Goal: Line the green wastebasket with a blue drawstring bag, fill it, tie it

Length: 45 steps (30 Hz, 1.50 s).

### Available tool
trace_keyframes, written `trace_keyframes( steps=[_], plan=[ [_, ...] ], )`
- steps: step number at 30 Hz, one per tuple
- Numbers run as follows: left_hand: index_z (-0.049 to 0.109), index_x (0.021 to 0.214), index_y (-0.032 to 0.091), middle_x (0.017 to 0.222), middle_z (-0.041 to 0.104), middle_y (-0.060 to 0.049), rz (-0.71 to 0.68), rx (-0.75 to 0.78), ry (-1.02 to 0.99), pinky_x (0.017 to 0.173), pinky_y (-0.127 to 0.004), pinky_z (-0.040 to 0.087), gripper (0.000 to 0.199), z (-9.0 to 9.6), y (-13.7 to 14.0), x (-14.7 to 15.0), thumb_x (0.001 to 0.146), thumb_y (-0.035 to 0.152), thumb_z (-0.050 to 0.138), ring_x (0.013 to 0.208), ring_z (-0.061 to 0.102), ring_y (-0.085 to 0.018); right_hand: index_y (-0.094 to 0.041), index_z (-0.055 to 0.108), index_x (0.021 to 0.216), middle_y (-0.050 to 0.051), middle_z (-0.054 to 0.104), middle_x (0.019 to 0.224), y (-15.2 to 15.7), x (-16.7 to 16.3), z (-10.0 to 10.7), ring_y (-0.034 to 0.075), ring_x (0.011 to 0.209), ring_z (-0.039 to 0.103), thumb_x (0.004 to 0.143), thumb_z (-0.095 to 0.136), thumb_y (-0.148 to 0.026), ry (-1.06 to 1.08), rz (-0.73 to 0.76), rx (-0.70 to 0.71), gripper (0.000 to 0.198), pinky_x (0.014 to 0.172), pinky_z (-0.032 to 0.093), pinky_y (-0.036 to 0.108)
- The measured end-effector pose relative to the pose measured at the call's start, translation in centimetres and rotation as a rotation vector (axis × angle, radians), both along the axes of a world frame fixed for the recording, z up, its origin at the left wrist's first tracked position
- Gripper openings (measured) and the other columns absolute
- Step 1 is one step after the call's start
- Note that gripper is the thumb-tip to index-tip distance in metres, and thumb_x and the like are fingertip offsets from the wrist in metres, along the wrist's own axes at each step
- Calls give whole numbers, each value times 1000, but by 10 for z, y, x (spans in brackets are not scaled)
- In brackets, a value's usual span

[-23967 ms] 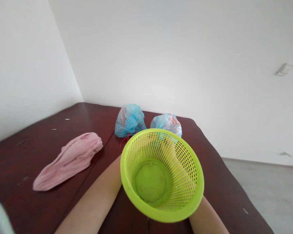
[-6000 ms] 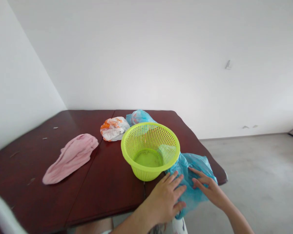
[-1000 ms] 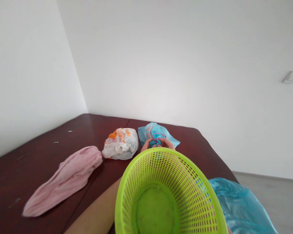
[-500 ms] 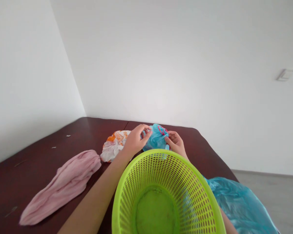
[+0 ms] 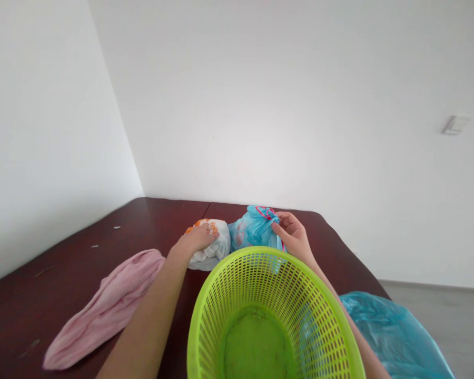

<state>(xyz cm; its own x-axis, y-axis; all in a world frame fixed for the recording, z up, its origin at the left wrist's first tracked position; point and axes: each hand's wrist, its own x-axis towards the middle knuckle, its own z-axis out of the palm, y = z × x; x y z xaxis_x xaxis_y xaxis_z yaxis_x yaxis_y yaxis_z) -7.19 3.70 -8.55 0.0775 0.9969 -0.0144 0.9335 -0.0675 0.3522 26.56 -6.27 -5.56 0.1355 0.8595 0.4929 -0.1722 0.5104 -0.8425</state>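
Note:
My left hand (image 5: 199,238) rests over the top left of a white plastic bag (image 5: 217,243) with orange print, its fingers curled onto it; part of the bag is hidden under the hand. Right beside it stands a light blue plastic bag (image 5: 253,230) with a red drawstring, gathered to a neck. The thumb and fingers of my right hand (image 5: 292,231) pinch that neck. In front of both bags, between my forearms, is a green oval plastic basket (image 5: 197,316) with slotted walls and nothing inside; its rim covers the bags' lower edge.
A folded pink cloth (image 5: 106,310) lies to the left on the dark red table (image 5: 161,216). Blue plastic film (image 5: 395,331) hangs over the right edge. Small scraps (image 5: 117,227) lie at the left. White walls (image 5: 260,105) stand behind and at the left.
My left hand has left the blue bag's side and moved left onto the white bag, which now sits farther right, against the blue one. My right hand still pinches the blue bag's neck.

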Motion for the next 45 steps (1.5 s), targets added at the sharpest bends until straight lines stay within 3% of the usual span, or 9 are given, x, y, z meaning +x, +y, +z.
trace_keyframes(
  steps=[6,12,16,21,24,27,30,38,45],
  plan=[
    [77,146,24,158,75,-19,-120,139,-84,118,-45,54,52,29,-22,26,108,57,64,147,72,-39,-29,80,116,6,84,111,-1,8,3,24,99,76,86,104,-57,-62,20,-5,47,89,62,38],
    [79,107,25,104,87,-8,-428,345,-556,88,-38,60,49,80,-71,57,120,60,48,97,83,-26,-27,75,99,4,79,92,3,3,-4,21,83,69,83,103,-65,-138,-20,-38,49,74,58,34],
    [86,124,28,129,89,-9,-604,357,-572,98,-41,63,30,79,-82,80,112,51,70,112,83,-28,-27,82,108,6,82,101,1,2,-6,23,89,71,90,97,-65,-211,82,-66,44,80,59,36],
    [89,129,31,127,89,-9,-629,347,-743,101,-47,67,29,68,-82,96,100,33,84,110,84,-31,-28,85,105,8,77,122,3,4,-6,22,93,72,88,98,-60,-304,-61,28,39,83,60,37],
    [90,119,30,113,91,-8,-584,331,-796,94,-47,68,21,68,-82,100,100,33,82,101,84,-31,-26,79,99,5,75,102,1,4,-3,18,77,63,83,101,-62,-298,-221,3,45,71,54,34],
    [85,121,27,114,90,-7,-490,340,-848,88,-41,67,21,67,-82,103,101,31,81,99,83,-28,-25,73,83,1,67,74,-5,5,4,17,67,56,94,89,-73,-326,-126,-62,52,65,48,33],
    [80,116,26,109,88,-5,-476,347,-864,87,-37,65,17,64,-82,105,100,31,83,95,81,-24,-25,81,91,4,76,83,-9,5,7,20,75,65,93,89,-75,-366,27,-102,51,69,52,34],
    [82,108,26,108,87,-5,-576,334,-794,89,-36,60,15,58,-77,106,108,39,77,97,79,-24,-26,80,93,2,77,85,0,7,-5,20,77,65,89,95,-64,-361,-12,-69,41,70,50,34],
    [81,108,28,112,88,-5,-314,543,-582,86,-36,54,18,67,-73,84,112,41,70,99,79,-26,-26,73,85,1,70,79,2,14,-1,19,71,56,90,91,-67,-265,-264,-19,46,67,44,33]
  ],
)
